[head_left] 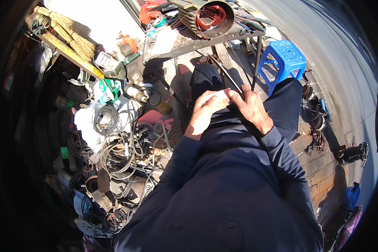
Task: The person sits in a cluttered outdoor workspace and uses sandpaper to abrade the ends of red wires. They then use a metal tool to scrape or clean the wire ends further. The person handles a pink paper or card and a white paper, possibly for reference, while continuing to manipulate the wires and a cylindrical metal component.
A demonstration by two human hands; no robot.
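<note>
Above my lap, both of my hands meet at a small, flat, pale pinkish piece (223,93), possibly folded paper or card; its exact kind is unclear. My left hand (207,110) grips it with the fingers closed around its left side. From the right, my right hand (253,108) pinches at its other end, the thumb lying against it. The undersides of the fingers are hidden. Just beyond the hands, a long thin rod (227,74) slants up toward the workbench (185,49).
On the bench lies a metal housing (206,19) with copper-red wire inside. A blue plastic stool (284,59) stands to the right beside the road. Coiled cables (121,155), bags and scrap crowd the left, with a straw broom (73,35) behind.
</note>
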